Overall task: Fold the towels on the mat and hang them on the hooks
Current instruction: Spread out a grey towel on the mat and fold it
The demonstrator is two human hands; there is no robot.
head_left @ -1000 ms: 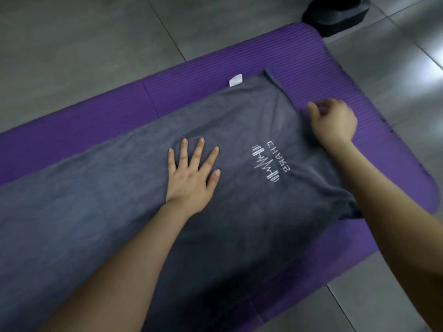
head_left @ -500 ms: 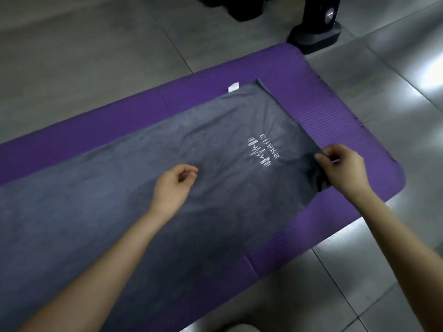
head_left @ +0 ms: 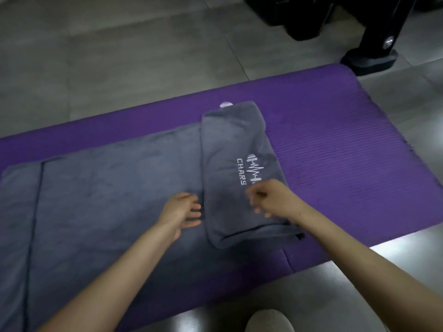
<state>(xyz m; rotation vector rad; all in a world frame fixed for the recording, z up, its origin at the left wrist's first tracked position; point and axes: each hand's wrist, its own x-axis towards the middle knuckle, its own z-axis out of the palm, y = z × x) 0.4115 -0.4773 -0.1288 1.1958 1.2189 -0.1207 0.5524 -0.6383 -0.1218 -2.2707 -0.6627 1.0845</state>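
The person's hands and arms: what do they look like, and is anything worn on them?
Both forearms are bare as far as the head view shows; no sleeve reaches into the picture. The left hand has no glove, ring or watch visible. The right hand is blurred, but shows no glove or wristband either.

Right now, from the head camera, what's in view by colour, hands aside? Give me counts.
Grey: 1, the towel, its right end folded over, logo up.
Purple: 1, the mat.
Black: 1, a stand base past the mat's far corner.
White: 1, a small tag at the towel's far edge.
Total: 4
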